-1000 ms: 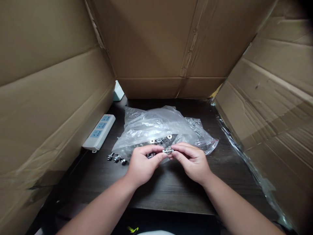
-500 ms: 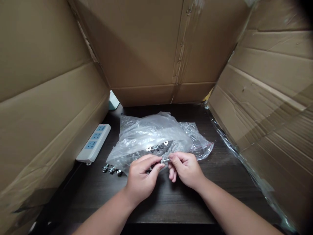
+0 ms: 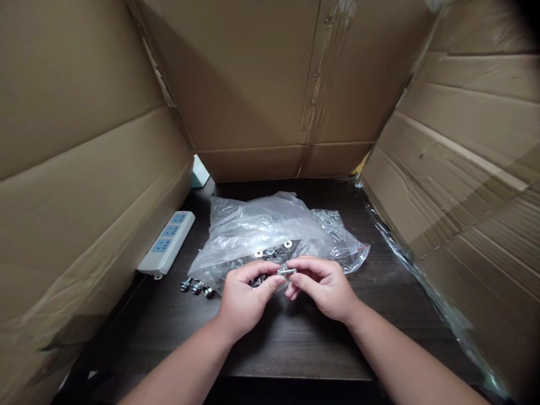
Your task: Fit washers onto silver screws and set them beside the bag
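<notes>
A small silver bolt (image 3: 287, 271) lies crosswise between my two hands, just above the near side of a clear plastic bag. My left hand (image 3: 247, 292) pinches its left end between thumb and forefinger. On the other end are the thumb and forefinger of my right hand (image 3: 324, 284), its remaining fingers curled beneath. Whether a nut or washer sits on the bolt is partly hidden by the fingertips. Behind the hands, the plastic bag (image 3: 261, 222) spreads open, with loose washers (image 3: 287, 244) and dark metal fasteners at its mouth.
Several bolts with nuts (image 3: 197, 287) lie left of the bag. A white power strip (image 3: 169, 244) rests along the left cardboard wall (image 3: 97, 169). A second clear bag (image 3: 337, 230) of hardware lies right. Cardboard encloses the dark table (image 3: 304, 354) on three sides.
My right thumb and forefinger have shifted their hold on the bolt, the forefinger now reaching farther left over it. My left hand keeps its pinch. The whole view has shifted slightly.
</notes>
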The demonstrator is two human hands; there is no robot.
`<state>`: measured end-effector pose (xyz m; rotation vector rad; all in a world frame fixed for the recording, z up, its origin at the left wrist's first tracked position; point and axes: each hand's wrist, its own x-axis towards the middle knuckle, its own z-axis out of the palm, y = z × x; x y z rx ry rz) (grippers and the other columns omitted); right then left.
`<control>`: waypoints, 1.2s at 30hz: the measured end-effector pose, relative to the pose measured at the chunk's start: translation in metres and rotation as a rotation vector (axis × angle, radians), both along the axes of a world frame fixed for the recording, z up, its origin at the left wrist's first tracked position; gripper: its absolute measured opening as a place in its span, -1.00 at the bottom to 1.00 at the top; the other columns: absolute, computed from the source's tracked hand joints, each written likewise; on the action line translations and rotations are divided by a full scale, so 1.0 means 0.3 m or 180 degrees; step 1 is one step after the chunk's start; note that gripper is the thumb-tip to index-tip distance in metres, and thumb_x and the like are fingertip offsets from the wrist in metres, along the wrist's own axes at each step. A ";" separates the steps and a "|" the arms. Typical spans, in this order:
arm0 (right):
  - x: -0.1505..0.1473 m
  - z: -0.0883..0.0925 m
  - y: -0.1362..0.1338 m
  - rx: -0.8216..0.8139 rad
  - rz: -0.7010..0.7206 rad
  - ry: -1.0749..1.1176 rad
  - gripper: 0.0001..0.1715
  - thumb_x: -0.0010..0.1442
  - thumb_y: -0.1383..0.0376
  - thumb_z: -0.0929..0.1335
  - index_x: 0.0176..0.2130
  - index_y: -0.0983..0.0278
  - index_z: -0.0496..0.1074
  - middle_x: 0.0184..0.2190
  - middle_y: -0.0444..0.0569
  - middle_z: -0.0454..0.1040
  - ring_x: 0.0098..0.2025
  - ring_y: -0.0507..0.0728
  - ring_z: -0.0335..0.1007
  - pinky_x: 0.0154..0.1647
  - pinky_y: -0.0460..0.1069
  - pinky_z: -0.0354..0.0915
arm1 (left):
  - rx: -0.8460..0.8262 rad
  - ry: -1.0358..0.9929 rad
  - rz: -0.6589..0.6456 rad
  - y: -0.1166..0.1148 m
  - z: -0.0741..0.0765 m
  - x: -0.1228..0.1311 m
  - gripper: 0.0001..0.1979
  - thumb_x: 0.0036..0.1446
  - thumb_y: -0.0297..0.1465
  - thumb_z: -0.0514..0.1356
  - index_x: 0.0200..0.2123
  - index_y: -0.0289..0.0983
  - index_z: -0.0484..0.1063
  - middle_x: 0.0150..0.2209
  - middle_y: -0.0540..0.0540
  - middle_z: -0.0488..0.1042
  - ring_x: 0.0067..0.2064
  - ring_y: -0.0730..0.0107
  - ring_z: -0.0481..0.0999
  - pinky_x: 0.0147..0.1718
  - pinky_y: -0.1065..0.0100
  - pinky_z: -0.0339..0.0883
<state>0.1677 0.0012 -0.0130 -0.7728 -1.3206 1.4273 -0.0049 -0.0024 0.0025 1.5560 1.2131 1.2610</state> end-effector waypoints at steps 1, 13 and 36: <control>-0.001 -0.001 -0.002 -0.0001 0.0004 -0.0033 -0.78 0.13 0.27 0.42 -0.21 0.33 0.49 -0.45 -0.06 0.50 -0.50 0.08 0.52 -0.48 -0.03 0.49 | 0.0117 0.0045 0.0003 -0.001 0.003 0.001 -0.94 -0.06 -0.47 0.32 -0.42 -0.28 0.56 -0.41 -0.06 0.58 -0.35 0.33 0.56 -0.31 0.37 0.47; 0.011 -0.001 0.005 -0.0527 0.0258 -0.0190 -0.50 0.17 -0.01 0.33 -0.20 0.40 0.41 -0.52 -0.02 0.50 -0.57 0.08 0.49 -0.60 -0.05 0.43 | 0.0553 0.0270 -0.0159 -0.002 0.010 0.005 -0.95 -0.05 -0.51 0.31 -0.43 -0.29 0.55 -0.42 -0.07 0.56 -0.37 0.38 0.54 -0.36 0.42 0.46; 0.029 0.000 0.015 -0.0577 0.0273 -0.0248 -0.31 0.18 -0.16 0.22 -0.15 0.41 0.39 -0.49 -0.03 0.44 -0.59 0.07 0.48 -0.68 -0.08 0.39 | 0.0672 0.0342 -0.0143 -0.004 0.005 0.004 -0.92 -0.05 -0.51 0.31 -0.41 -0.27 0.57 -0.41 -0.08 0.58 -0.36 0.34 0.56 -0.36 0.41 0.48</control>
